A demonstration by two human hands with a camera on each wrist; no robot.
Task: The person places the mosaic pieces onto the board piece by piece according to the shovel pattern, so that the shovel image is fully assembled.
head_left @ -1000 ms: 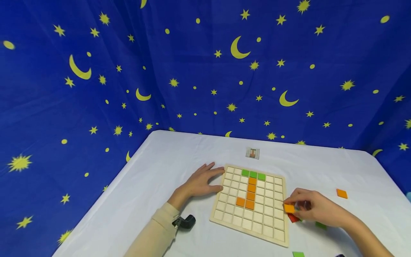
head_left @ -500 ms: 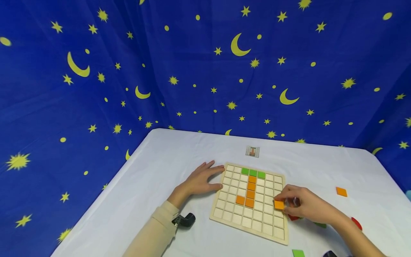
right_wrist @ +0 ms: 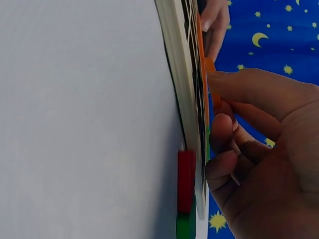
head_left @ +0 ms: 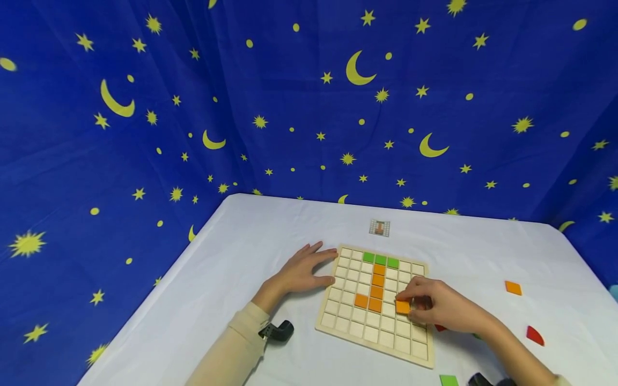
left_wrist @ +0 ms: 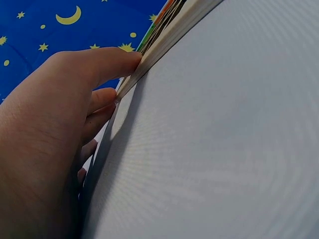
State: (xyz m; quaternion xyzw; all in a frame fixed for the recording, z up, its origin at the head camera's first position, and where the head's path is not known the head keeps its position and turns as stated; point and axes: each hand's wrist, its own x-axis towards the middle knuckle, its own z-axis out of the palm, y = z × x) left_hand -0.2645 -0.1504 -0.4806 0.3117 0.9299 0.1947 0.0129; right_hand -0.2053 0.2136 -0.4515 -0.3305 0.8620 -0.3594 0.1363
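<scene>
A wooden grid board (head_left: 357, 330) lies on the white table. Three green tiles (head_left: 380, 260) sit in its far row, with a column of orange tiles (head_left: 377, 280) below and one more orange tile (head_left: 361, 301) left of the column's near end. My left hand (head_left: 301, 272) rests at the board's left edge, fingertips and thumb touching the rim, fingers fairly straight. Between thumb and fingers my right hand (head_left: 441, 304) pinches an orange square tile (head_left: 403, 307) over the board, right of the column. In the right wrist view this orange tile (right_wrist: 214, 84) appears edge-on.
A small pattern card (head_left: 380, 228) lies beyond the board. To the right are a loose orange tile (head_left: 514, 288) and a red quarter-round piece (head_left: 535, 335). A green tile (head_left: 449, 380) lies near the front. Red (right_wrist: 186, 180) and green pieces (right_wrist: 183, 225) lie beside the board's right edge.
My right hand has moved left with the orange tile, from beside the board's right edge to over its grid. The red quarter-round piece has come into view. My left hand stays put.
</scene>
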